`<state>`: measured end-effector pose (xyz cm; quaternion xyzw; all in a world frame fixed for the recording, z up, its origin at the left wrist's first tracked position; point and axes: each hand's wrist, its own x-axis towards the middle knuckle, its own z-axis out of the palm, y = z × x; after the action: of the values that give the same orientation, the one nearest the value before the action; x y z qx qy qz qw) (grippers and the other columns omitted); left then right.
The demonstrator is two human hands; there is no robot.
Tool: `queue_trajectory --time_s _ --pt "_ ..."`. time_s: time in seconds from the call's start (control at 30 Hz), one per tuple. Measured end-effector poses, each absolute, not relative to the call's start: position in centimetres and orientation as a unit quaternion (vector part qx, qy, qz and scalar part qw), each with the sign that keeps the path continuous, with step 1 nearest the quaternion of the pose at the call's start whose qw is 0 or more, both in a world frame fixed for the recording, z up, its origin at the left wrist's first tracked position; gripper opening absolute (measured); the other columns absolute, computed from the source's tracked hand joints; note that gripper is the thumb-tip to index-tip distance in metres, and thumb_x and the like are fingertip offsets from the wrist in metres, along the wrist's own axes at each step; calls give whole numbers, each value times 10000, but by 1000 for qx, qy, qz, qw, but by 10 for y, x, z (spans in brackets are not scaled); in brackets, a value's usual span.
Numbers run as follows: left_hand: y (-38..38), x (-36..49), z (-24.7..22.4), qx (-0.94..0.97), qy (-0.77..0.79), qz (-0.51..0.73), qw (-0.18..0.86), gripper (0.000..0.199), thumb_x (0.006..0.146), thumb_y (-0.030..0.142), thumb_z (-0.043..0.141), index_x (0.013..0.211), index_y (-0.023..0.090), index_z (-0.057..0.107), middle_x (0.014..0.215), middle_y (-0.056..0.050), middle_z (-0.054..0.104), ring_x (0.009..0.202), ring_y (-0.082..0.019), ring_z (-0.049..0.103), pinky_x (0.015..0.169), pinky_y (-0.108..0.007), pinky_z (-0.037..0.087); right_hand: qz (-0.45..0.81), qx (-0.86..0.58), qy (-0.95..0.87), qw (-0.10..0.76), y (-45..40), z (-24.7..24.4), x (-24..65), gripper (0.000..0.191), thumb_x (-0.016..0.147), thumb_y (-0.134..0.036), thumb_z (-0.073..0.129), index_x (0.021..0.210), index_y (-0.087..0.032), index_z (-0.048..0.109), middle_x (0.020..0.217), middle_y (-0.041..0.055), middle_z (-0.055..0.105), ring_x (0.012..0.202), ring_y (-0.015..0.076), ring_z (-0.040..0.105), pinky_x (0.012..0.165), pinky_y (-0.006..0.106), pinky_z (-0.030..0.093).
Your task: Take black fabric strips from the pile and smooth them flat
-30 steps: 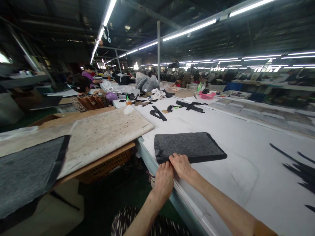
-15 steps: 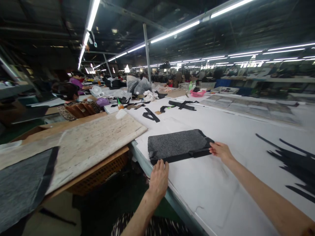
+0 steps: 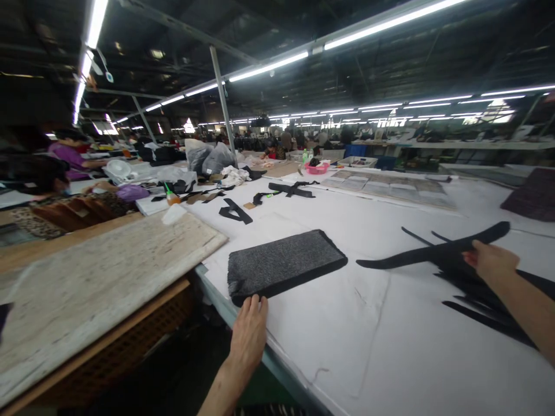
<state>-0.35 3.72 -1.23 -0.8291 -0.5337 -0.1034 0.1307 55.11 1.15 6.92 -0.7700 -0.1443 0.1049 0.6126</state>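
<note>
A dark grey knitted fabric piece (image 3: 286, 260) with black border strips lies flat near the edge of the white table. On its near left corner rest the fingertips of my left hand (image 3: 249, 329), fingers stretched out and close together; the thumb is hidden. To the right, my right hand (image 3: 492, 263) pinches a long black fabric strip (image 3: 403, 257), lifted over a loose pile of black strips (image 3: 481, 312). The strip's left end hangs out over the white surface.
A stained pale board (image 3: 104, 294) stands lower left, with a gap before the white table (image 3: 329, 329). Farther back lie black strips (image 3: 236, 211), a glue bottle (image 3: 172, 196) and a pink basket (image 3: 317, 167). A co-worker in purple (image 3: 67, 153) sits at the left.
My right hand has let go of the grey piece's right end, moved right and picked up a black strip from the pile. The view has turned right; my left hand stays at the corner.
</note>
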Motion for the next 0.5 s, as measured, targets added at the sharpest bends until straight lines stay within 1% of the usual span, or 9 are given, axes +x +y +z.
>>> queue_trajectory --time_s 0.07,0.13,0.2,0.23,0.3,0.33,0.4,0.43,0.5 --pt "37 -3 -12 -827 -534 -109 133 519 744 -83 349 1146 151 578 1093 -121 568 1045 -247 521 828 -345 493 100 -758 -65 641 8 63 559 342 775 -344 516 1106 -299 446 910 163 629 758 265 638 555 447 503" --pt "37 -3 -13 -826 -534 -112 139 496 750 -73 357 1130 146 588 1068 -120 574 1022 -248 527 846 -367 484 92 -754 -67 646 8 59 558 265 767 -345 540 1020 -306 474 815 128 618 737 258 627 546 433 503" --pt "38 -4 -12 -827 -530 -116 146 475 758 -62 359 1113 144 597 1046 -119 586 1000 -245 535 861 -382 476 79 -758 -134 634 8 59 545 141 761 -366 555 858 -283 495 698 93 575 670 236 604 544 400 498" --pt "37 -4 -11 -829 -526 -121 148 464 761 -57 362 1104 144 602 1035 -119 593 993 -245 539 868 -389 472 75 -761 -177 620 9 61 533 129 756 -378 560 781 -271 492 652 75 553 636 220 590 545 378 491" --pt "35 -3 -7 -831 -522 -139 137 447 753 -56 366 1070 136 617 1014 -125 615 1000 -252 544 885 -408 464 74 -769 -276 572 8 66 500 189 746 -392 566 663 -248 476 590 42 528 586 190 560 538 330 459" --pt "33 -1 -4 -830 -523 -155 117 438 747 -58 367 1045 131 627 1006 -130 628 1012 -259 546 897 -422 458 74 -776 -329 533 8 68 479 221 746 -394 564 623 -237 469 570 31 529 569 180 547 526 308 431" --pt "27 6 7 -824 -527 -207 36 412 745 -46 369 994 133 645 1003 -131 651 1028 -266 554 914 -441 450 56 -784 -438 437 6 70 432 289 776 -403 541 574 -220 445 536 14 523 546 163 518 518 278 377" --pt "23 11 13 -814 -529 -239 -33 380 763 -17 375 968 142 653 993 -123 662 1015 -262 567 905 -435 457 36 -777 -492 390 4 69 406 305 803 -398 517 572 -212 446 535 9 526 545 156 510 532 272 366" --pt "15 25 26 -765 -525 -296 -228 275 827 118 408 929 162 659 939 -99 683 914 -241 611 823 -393 499 -20 -751 -592 292 1 63 355 277 850 -362 493 625 -199 499 591 13 561 581 152 516 567 265 347"
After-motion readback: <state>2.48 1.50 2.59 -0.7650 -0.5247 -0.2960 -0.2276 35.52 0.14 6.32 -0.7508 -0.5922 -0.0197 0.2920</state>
